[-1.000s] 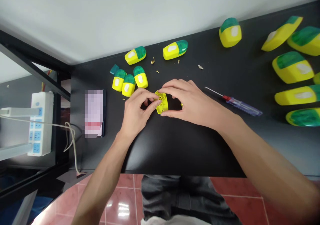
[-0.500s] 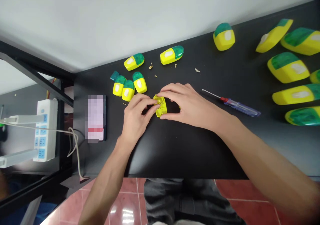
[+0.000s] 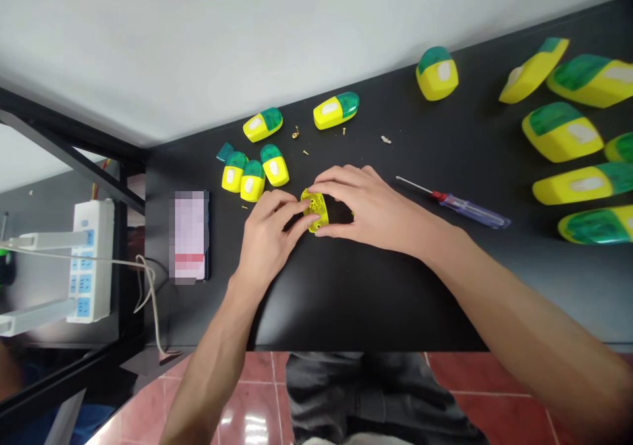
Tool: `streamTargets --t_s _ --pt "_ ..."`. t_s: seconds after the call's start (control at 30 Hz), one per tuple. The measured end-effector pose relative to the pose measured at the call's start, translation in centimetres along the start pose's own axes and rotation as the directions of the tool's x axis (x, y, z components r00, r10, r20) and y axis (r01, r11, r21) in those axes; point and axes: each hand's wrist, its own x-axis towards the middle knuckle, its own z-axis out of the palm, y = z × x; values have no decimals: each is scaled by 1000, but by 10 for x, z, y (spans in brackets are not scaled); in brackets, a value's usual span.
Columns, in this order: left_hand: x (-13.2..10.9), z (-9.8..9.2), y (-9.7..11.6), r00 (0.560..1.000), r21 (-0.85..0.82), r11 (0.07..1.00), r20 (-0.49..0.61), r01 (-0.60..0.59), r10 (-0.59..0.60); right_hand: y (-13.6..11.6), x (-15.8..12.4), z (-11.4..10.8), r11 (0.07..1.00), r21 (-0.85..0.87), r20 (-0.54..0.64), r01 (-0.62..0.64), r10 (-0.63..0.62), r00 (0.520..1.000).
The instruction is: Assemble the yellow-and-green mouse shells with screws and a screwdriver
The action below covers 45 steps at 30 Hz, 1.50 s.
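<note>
Head view, centre: yellow shell (image 3: 316, 211), seemingly light, stiff, slick; left hand (image 3: 267, 237) and right hand (image 3: 378, 213) pinch its edges.

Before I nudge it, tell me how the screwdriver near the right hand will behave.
The screwdriver lies flat on the smooth black table; its rounded handle would probably roll if pushed sideways. The thin metal shaft looks stiff, so it should lift as one piece.

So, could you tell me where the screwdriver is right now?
In the head view, the screwdriver lies flat on the black table, just right of the right hand, between it and the yellow-and-green casings at the right edge.
</note>
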Motion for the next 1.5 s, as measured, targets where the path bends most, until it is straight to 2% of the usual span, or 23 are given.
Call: streamTargets --t_s 0.23,0.4,0.57,0.73,1.07,1.13,1.2,1.3,1.37,1.43,1.5 --pt "4 -4 6 987 -42 987 45 156 -154 2 -1 0 1000 19 -29 9 -8 1000" --pt "3 -1 2 982 -110 977 56 183 -178 2 -2 -1 1000 26 -16 15 -14 1000" --pt "1 0 -2 961 -198 942 105 271 -255 0 -1 -4 998 36 -20 48 -47 999" --pt "1 -2 0 939 -257 912 209 321 -272 -3 -1 -4 995 51 -35 81 -79 996" --pt "3 -4 2 924 -315 875 232 367 -305 -4 -3 -5 993 79 -23 91 -89 996" --pt "4 -4 2 912 -357 842 227 403 -341 -3 -3 -8 991 114 -56 73 -67 996" --pt "5 -5 1 893 -434 781 224 449 -390 0 -2 -13 989 145 -155 41 -18 988" --pt "6 -6 1 854 -578 638 248 509 -457 9 0 -20 989 143 -356 -35 84 931" --pt "8 -7 2 826 -642 543 283 541 -487 16 1 -25 987 122 -441 -102 146 885" --pt "9 -8 3 807 -682 474 310 558 -503 22 1 -29 983 97 -478 -154 181 859" --pt "11 -10 5 801 -711 429 326 558 -501 26 1 -30 983 62 -473 -174 183 862"
